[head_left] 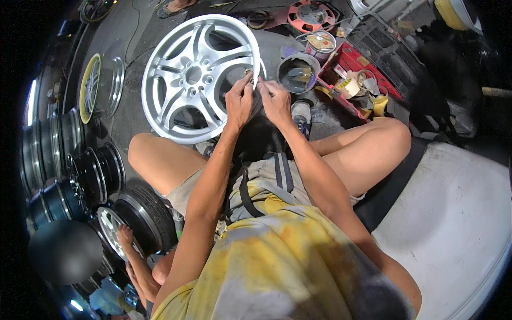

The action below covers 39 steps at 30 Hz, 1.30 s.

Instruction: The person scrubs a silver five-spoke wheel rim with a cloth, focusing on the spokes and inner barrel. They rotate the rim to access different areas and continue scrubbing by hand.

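A silver alloy wheel rim [193, 57] with several split spokes stands in front of me, its face tilted up toward me and no tyre on it. My left hand [239, 102] is closed at the right side of the rim, fingers bunched by its edge. A small brownish scrap shows at its fingertips, too small to name. Just right of the edge, my right hand [275, 101] is closed too, thumb and fingers pinched together against or very near the lip. What lies in that pinch is hidden. The two hands almost meet.
A bucket of liquid [297, 73] stands right of my hands, beside a red toolbox [346, 66] full of tape and scraps. A paint can [321, 44] sits behind it. More rims [90, 88] and a tyre [146, 218] line the left, where another person's hand [126, 234] touches a wheel.
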{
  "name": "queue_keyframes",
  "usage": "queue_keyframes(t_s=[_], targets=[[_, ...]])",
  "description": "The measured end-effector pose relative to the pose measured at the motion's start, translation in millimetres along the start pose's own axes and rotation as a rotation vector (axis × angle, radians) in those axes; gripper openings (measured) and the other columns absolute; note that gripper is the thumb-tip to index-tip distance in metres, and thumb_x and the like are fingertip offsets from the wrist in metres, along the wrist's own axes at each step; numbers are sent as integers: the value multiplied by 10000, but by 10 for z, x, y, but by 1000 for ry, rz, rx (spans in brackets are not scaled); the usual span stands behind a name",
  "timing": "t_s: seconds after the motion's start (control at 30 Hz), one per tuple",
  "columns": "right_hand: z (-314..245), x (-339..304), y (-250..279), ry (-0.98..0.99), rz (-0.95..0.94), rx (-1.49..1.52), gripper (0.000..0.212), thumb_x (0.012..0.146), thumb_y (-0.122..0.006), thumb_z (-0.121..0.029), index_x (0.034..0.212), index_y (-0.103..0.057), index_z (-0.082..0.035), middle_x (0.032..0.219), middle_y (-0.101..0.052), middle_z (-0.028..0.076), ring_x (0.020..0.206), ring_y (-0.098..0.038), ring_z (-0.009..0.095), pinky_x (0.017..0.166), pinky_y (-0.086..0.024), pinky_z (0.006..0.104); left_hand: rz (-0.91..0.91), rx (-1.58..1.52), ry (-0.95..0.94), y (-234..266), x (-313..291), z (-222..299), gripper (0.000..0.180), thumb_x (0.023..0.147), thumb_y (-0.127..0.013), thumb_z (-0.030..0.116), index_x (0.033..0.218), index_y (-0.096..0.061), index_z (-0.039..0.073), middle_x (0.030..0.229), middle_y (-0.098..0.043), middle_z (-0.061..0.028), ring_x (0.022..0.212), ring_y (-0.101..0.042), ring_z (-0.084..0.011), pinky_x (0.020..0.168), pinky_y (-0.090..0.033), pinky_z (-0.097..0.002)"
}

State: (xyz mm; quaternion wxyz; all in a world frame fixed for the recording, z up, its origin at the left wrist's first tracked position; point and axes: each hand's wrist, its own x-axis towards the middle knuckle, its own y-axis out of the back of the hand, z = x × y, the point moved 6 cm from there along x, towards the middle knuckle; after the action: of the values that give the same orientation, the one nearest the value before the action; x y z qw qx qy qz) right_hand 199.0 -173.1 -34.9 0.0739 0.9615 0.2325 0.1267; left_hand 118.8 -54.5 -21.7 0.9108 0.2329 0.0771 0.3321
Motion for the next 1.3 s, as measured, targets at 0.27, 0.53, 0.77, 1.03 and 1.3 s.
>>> queue_keyframes(t_s=[0.27,0.53,0.77,1.03,1.3], targets=[[689,70,400,-435,155,43,350,968,-630,-311,981,-734,22,754,-689,212,673,-613,351,712,-492,417,-77,489,-316,-192,-188,356,502,889,-597,5,1385,-594,78,1429,-550,-221,1195,-617,-440,970,-525,-516],[923,-75,291,-305,90,-124,352,971,-623,-285,978,-722,53,871,-707,264,752,-731,379,727,-529,442,73,591,-107,-392,1332,333,214,847,-748,192,980,-776,27,946,-741,-230,927,-719,-430,845,-572,-499],[1094,-103,360,-567,65,-87,302,894,-679,-205,980,-686,84,721,-709,200,687,-758,292,716,-546,384,175,505,-118,-286,1214,233,316,843,-771,279,1029,-777,23,908,-736,-243,850,-741,-392,800,-569,-445],[1036,-93,229,-505,27,-102,352,835,-750,-255,1023,-727,42,795,-717,172,700,-712,274,733,-526,389,26,431,-28,151,-180,210,227,862,-735,212,1033,-767,66,881,-732,-216,829,-713,-416,770,-564,-484],[862,-59,22,-627,-88,181,510,896,-773,-308,1183,-682,104,848,-721,89,719,-663,144,651,-510,289,22,595,-14,420,-660,162,170,819,-710,99,965,-667,22,975,-692,-218,886,-681,-429,807,-549,-515]])
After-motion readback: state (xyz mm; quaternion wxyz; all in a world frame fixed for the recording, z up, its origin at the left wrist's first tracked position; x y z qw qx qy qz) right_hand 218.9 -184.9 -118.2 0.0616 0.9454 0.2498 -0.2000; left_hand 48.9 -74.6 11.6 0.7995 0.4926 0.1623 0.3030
